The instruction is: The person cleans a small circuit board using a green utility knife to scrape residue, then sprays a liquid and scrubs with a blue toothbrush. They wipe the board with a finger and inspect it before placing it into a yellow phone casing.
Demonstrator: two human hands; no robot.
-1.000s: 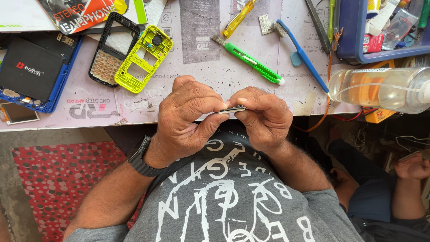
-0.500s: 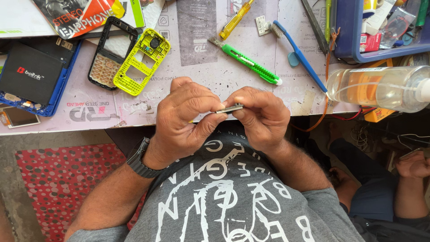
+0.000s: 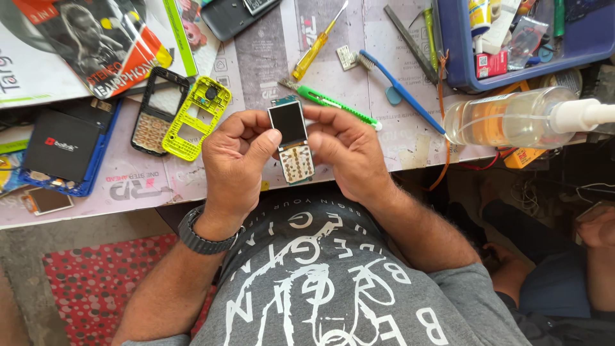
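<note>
A bare phone board (image 3: 292, 145), with a small dark screen above a pale keypad grid, is pinched between both hands at frame centre, over the table edge (image 3: 96, 208). The left hand (image 3: 236, 161) is closed on the board's left side, thumb pressed against the screen's edge and the other fingers curled behind; the right hand (image 3: 346, 150) grips the right side, fingers extended behind the top and the thumb along the lower edge. Half a second earlier the board was seen edge-on as a thin strip between the fingertips; it is now turned flat, face up to the camera, and both hands are seen higher in the frame. A dark wristwatch (image 3: 204, 236) is worn on the left wrist. Left of the hands a yellow phone frame (image 3: 196, 118) lies beside a black keypad frame (image 3: 155, 112), the two touching. Just above the right hand a green utility knife (image 3: 330, 104) is lying, with a blue toothbrush (image 3: 400, 90) beyond it and a yellow screwdriver (image 3: 315, 50) further up. A clear spray bottle (image 3: 512, 117) lies on its side at right, below a blue tray (image 3: 458, 61).
</note>
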